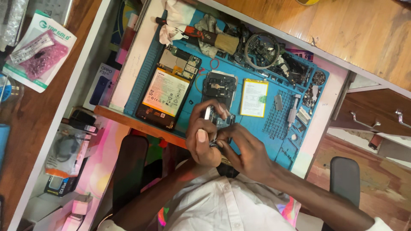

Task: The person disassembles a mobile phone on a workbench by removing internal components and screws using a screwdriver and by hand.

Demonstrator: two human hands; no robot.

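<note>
Your left hand (pixel 204 139) and right hand (pixel 248 152) meet over the near edge of the blue work mat (pixel 274 124), fingers (pixel 198 136) curled tightly together. Your left fingers are closed around a small metal phone part (pixel 210 114), its silvery end sticking up past your knuckles. Your right fingers are pinched shut on a thin dark tool (pixel 214 144) whose tip sits just beside your left thumb; what kind of tool it is, you cannot tell from here.

Just beyond your fingers lies an opened phone frame (pixel 219 85), dark inside, partly hidden by your left hand. To one side of it, near your left fingers, rests an opened tablet (pixel 168 90) with its orange-and-white battery exposed. On the other side, near your right fingers, lies a loose yellow-edged battery (pixel 254 98), and further off a screwdriver (pixel 293 112). Well beyond your fingers, a brush (pixel 222 42) lies among scattered parts on the table (pixel 317 128).
</note>
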